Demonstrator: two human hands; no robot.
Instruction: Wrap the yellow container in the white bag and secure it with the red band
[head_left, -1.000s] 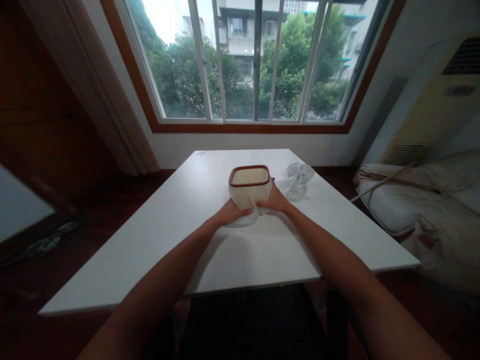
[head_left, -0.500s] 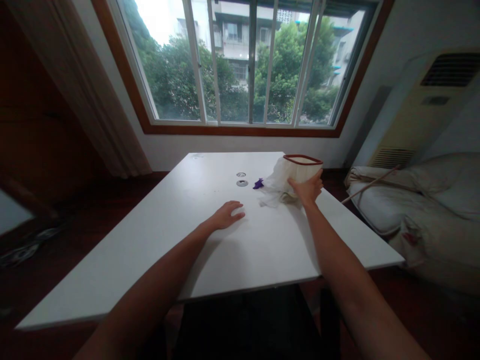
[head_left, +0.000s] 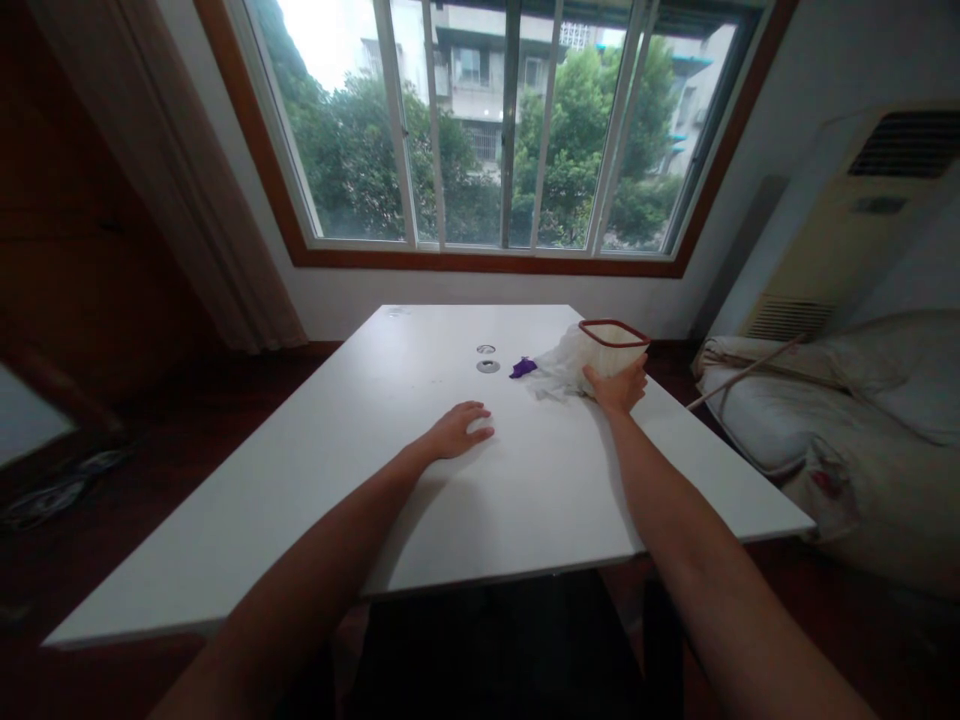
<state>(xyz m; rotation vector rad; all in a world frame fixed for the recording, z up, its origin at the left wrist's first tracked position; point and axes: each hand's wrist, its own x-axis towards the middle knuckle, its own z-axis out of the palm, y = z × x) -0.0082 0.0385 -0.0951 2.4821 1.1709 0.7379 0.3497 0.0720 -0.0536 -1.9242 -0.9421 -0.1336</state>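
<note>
My right hand [head_left: 621, 386] is wrapped round the near right side of a cream trash can [head_left: 606, 358] with a reddish-brown rim. The can's open mouth faces up; its base is hidden by my hand and by a bag. Against its left side lies a crumpled, see-through white plastic bag [head_left: 555, 372]. A small purple crumpled piece [head_left: 523, 368] sits at the bag's left end. Low over the table, my left hand [head_left: 459, 430] is open, thumb apart from the fingers, holding nothing.
The white table [head_left: 315, 480] has two round metal fittings [head_left: 487, 366] near its middle. Beyond its right edge are a thin stick [head_left: 750, 372] and a large covered bundle [head_left: 772, 400]. A window stands behind, with a tall air conditioner [head_left: 817, 250] at right.
The trash can has come down slightly in my right hand, and the plastic bag beside it looks flatter. My left hand has stayed nearly in place. The view has shifted a little.
</note>
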